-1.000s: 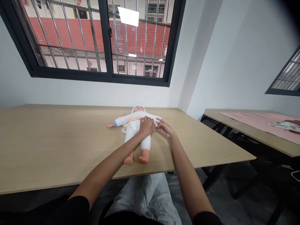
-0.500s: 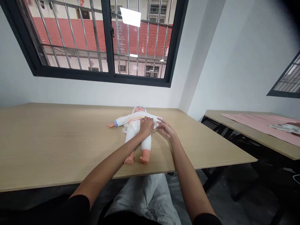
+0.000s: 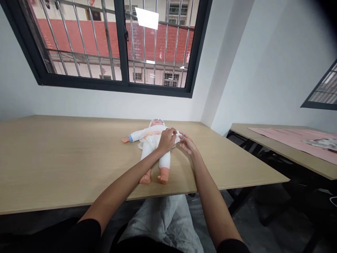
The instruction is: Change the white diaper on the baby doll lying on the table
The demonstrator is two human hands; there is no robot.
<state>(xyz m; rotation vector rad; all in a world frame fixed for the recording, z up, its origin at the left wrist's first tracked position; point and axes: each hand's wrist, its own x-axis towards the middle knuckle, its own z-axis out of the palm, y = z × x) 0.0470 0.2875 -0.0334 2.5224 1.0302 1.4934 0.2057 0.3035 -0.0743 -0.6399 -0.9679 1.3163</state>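
A baby doll [image 3: 150,142] in white clothes and a white cap lies on its back on the wooden table [image 3: 79,154], feet toward me. Its arm on the left is stretched out, with a blue cuff. My left hand [image 3: 167,140] reaches across the doll's body, fingers curled at the sleeve on the right; what they pinch is too small to make out. Beside that sleeve is my right hand [image 3: 187,144], its fingers apart and touching or very near the doll's arm. The doll's hand on that side is hidden.
A barred window [image 3: 121,86] is in the wall behind the table. To the right, past a gap, stands a second table [image 3: 302,160] with a pink cloth [image 3: 284,142] and a crumpled white and grey cloth [image 3: 322,143] on it.
My left hand has shifted slightly to the right and up, toward the doll's sleeve. My right hand has barely moved, and the doll lies as before.
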